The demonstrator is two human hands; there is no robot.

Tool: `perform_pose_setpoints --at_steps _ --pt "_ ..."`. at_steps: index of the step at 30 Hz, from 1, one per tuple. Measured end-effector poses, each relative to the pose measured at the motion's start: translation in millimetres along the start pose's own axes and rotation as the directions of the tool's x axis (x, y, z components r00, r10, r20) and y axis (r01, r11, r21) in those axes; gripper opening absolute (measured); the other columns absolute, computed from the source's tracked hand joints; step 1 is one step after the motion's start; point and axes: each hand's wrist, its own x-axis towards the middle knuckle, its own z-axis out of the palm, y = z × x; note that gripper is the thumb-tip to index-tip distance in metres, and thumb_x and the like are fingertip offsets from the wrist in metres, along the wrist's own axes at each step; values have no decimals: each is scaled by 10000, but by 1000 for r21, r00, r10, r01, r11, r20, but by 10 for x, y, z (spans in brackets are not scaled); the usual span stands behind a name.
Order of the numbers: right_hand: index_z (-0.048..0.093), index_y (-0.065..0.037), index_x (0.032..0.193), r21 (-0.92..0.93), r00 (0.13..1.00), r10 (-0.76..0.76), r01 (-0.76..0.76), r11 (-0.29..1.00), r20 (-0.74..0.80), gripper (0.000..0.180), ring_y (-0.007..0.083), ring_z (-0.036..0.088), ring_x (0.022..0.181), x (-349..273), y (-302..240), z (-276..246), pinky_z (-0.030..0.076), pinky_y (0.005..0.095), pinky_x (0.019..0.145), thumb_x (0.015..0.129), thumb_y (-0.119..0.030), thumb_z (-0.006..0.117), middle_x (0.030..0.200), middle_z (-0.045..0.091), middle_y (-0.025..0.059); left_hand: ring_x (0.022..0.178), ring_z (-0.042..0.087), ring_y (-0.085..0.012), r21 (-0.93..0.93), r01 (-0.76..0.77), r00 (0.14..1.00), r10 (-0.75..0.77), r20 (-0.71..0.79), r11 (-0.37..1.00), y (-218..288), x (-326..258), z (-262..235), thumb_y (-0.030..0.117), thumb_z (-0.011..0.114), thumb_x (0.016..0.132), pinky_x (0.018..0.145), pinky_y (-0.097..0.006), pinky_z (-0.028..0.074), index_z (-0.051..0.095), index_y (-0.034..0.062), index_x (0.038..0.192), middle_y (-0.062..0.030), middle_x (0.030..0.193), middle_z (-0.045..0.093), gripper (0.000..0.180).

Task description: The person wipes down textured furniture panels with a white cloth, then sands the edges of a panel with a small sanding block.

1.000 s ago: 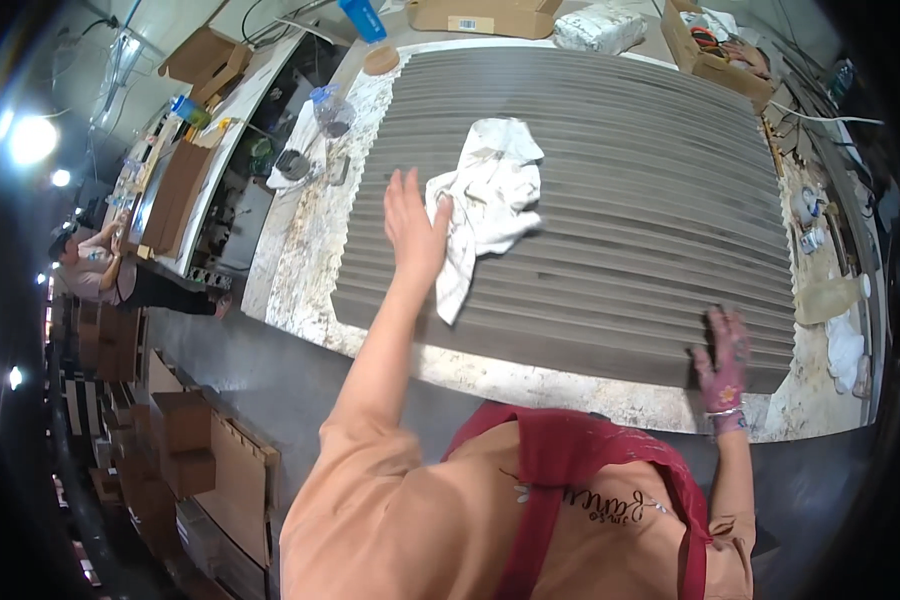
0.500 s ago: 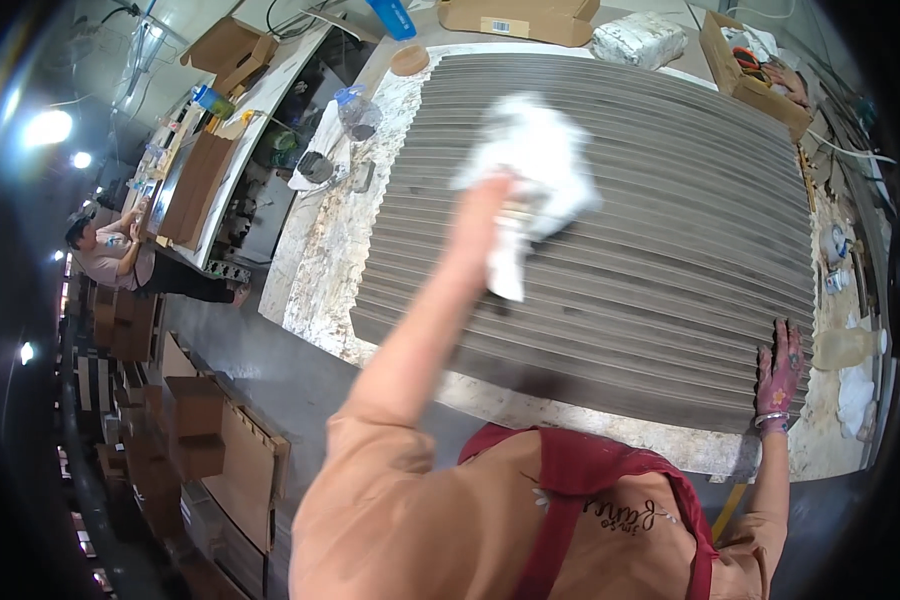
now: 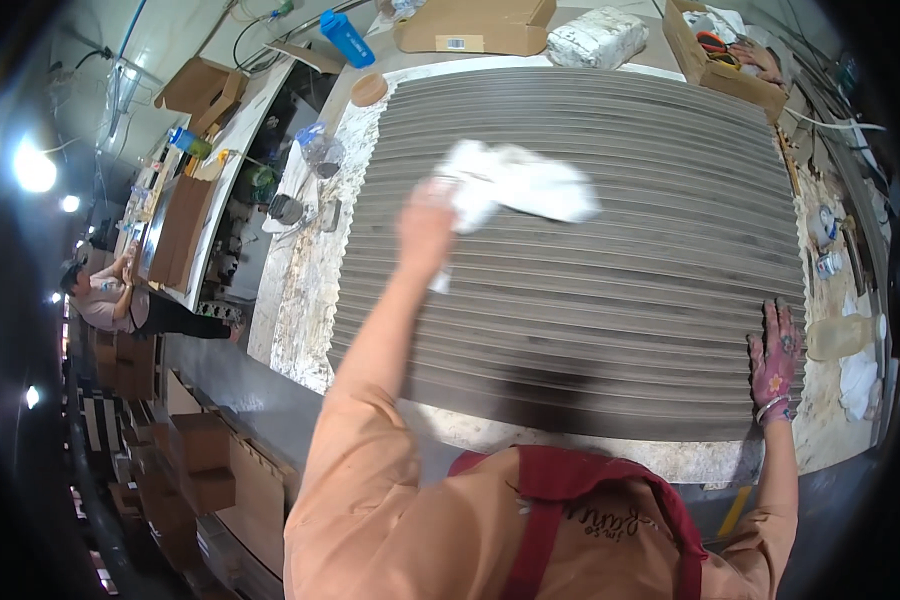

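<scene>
A large grey-brown ribbed panel (image 3: pixel 590 300) lies flat across the worktable. Bare and slightly blurred, my left hand (image 3: pixel 428 228) is closed on a white cloth (image 3: pixel 518 182) over the panel's left half. The cloth spreads to the right of the fingers, and a small end of it hangs below the hand. My right hand (image 3: pixel 776 352), in a pinkish patterned glove, rests flat on the panel's right edge near the front corner. Its fingers are stretched out and hold nothing.
Along the table's (image 3: pixel 290 290) left side stand a clear jug (image 3: pixel 322 152) and a round brown lid-like disc (image 3: pixel 369 90). A blue bottle (image 3: pixel 347 38), a wrapped white bundle (image 3: pixel 597 40) and cardboard boxes line the back. A yellowish bottle (image 3: pixel 842 338) lies at right. Another person (image 3: pixel 110 300) works at the far-left bench.
My left hand has swept leftward across the panel with the cloth, which now stretches out sideways to the right. My right hand stays flat at the panel's right edge. The whole view has shifted slightly.
</scene>
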Motion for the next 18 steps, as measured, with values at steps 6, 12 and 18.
perform_pose_setpoints --at_steps 6,12,18 --pt "383 -125 1465 -23 997 68 -67 998 37 546 345 312 1399 -31 12 -15 184 472 1152 956 -288 494 1488 378 181 954 622 -377 -686 102 974 -212 -78 720 539 643 -835 208 450 946 845 -453 487 621 -1 1098 -198 1002 652 310" --pt "393 -114 1460 34 996 62 -65 997 61 527 344 309 1402 29 -31 -57 174 468 1153 974 -306 463 1503 366 171 1332 401 -316 -472 -560 817 548 -178 681 1843 33 -363 298 608 858 1052 -499 372 546 129 1297 -92 1396 480 475" --pt "411 -108 1443 18 998 60 -61 998 17 544 341 311 1399 -3 -33 -10 170 477 1161 927 -233 536 1488 379 180 1124 553 -331 -182 208 971 -226 -83 961 -883 190 265 125 533 871 978 -452 420 647 51 1170 -171 1217 611 329"
